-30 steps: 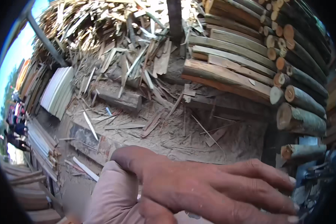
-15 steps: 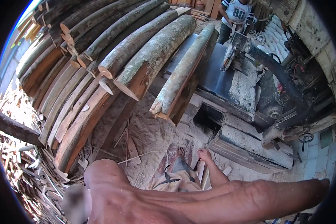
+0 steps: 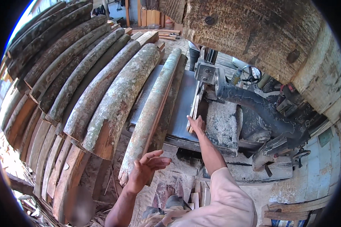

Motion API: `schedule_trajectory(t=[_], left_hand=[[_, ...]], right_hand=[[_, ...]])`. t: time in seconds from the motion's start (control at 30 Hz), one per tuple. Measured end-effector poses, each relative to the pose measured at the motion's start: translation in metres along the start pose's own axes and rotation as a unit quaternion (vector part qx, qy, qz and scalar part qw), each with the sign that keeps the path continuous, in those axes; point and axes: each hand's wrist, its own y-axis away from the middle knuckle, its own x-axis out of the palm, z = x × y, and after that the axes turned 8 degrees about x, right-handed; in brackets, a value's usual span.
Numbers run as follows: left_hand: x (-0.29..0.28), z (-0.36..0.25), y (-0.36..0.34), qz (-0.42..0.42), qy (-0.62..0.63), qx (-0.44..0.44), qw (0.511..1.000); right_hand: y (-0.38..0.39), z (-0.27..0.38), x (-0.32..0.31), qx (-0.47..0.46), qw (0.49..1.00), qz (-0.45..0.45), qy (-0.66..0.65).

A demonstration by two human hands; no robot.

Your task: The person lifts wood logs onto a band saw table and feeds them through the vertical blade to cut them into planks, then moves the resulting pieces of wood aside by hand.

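Note:
My right hand (image 3: 196, 125) reaches forward over the grey metal machine table (image 3: 183, 100), its fingers closed about the near end of a narrow wooden strip (image 3: 197, 102). The strip runs away from me toward the dark metal machine head (image 3: 207, 72); whether a blade touches it is hidden. Lower and to the left, my left hand (image 3: 147, 168) is raised with its fingers apart and nothing in it. It hangs by the near end of a long split log (image 3: 149, 117), which lies with bark up along the left part of the table.
Bark-covered logs (image 3: 115, 90) and sawn timbers (image 3: 66, 170) are stacked on the left. Sawdust (image 3: 221, 125) covers the table's right side, beside a thick dark curved machine arm (image 3: 261, 98). A heavy board (image 3: 250, 34) hangs overhead, partly hiding a person's dark-clothed leg (image 3: 193, 58).
My right hand has moved from beside my leg onto the strip. The bare limb that filled the near foreground is gone, and my left hand now shows near the split log. The view has shifted.

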Motion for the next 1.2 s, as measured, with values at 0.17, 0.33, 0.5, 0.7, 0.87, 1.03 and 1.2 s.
schedule_trajectory(t=[0.17, 0.33, 0.5, 0.7, 0.87, 1.03, 1.2], left_hand=[[-0.024, 0.082, -0.054, -0.004, -0.074, -0.121, 0.990], [-0.052, 0.205, -0.082, -0.033, -0.192, -0.117, 0.974], [-0.048, 0.237, -0.048, 0.021, -0.131, -0.319, 0.938], [-0.040, 0.226, 0.052, 0.004, -0.119, -0.322, 0.939], [-0.032, 0.209, 0.128, 0.001, -0.125, -0.322, 0.938], [-0.032, 0.215, 0.201, -0.019, -0.091, -0.287, 0.954], [-0.027, 0.191, 0.279, 0.014, -0.128, -0.324, 0.937]], right_hand=[[0.033, -0.045, 0.014, -0.011, 0.990, 0.129, 0.052], [0.136, -0.080, 0.008, -0.062, 0.987, 0.141, 0.039], [0.234, -0.106, -0.013, -0.046, 0.986, 0.161, 0.027], [0.328, -0.134, -0.019, -0.012, 0.979, 0.203, 0.035], [0.405, -0.147, -0.034, -0.017, 0.982, 0.187, 0.020], [0.470, -0.177, -0.026, -0.047, 0.987, 0.153, 0.027], [0.543, -0.212, -0.015, -0.036, 0.985, 0.169, 0.025]])
